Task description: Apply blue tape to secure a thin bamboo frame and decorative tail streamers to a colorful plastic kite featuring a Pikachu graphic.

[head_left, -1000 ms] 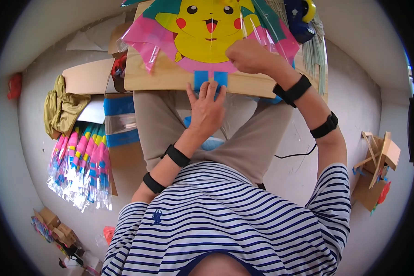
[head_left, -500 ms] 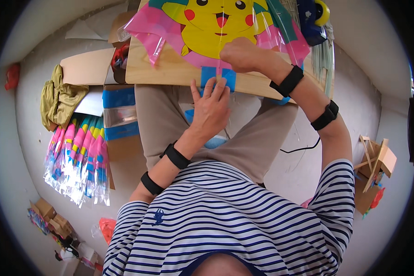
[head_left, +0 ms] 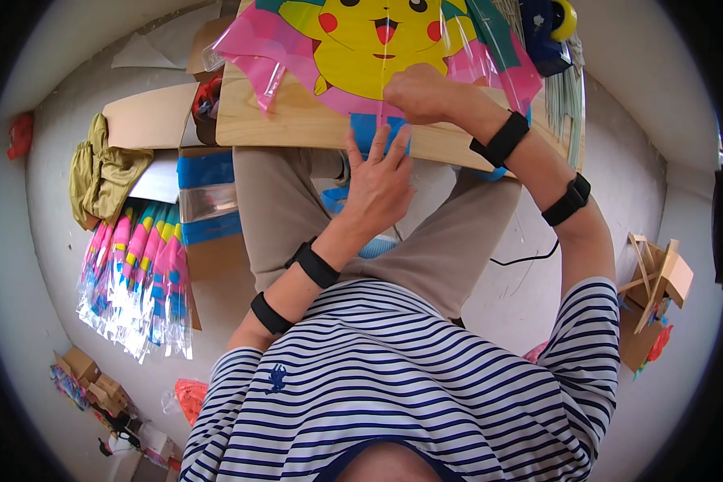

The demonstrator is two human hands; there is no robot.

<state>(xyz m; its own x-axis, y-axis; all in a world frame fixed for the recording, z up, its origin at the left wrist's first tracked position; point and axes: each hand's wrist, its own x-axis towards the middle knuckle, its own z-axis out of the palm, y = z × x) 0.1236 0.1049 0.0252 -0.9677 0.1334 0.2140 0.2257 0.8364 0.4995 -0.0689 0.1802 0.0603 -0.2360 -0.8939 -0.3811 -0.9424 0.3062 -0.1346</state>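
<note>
A kite (head_left: 353,56) of thin plastic film, with a yellow cartoon figure on pink and green, lies on a wooden board (head_left: 253,120) across my lap. At the kite's lower tip, a blue piece of film or tape (head_left: 364,122) lies by the board's near edge. My left hand (head_left: 380,189) rests its spread fingertips on this blue piece. Just above and to the right, my right hand (head_left: 426,94) is closed in a fist against the kite's lower middle, at the thin line running down its centre. Whatever its fingers grip is hidden.
Bundled pink, blue and yellow items in clear sleeves (head_left: 140,273) hang by a cardboard box (head_left: 217,257) on the left. An olive cloth (head_left: 104,173) lies above them. Thin sticks (head_left: 566,104) and a yellow tape roll (head_left: 565,20) sit at the board's right. A wooden stool (head_left: 659,277) stands farther right.
My left hand has shifted slightly right, its fingers more spread. The pale strip that showed through the middle of the blue piece is now covered by blue. My right hand has barely moved.
</note>
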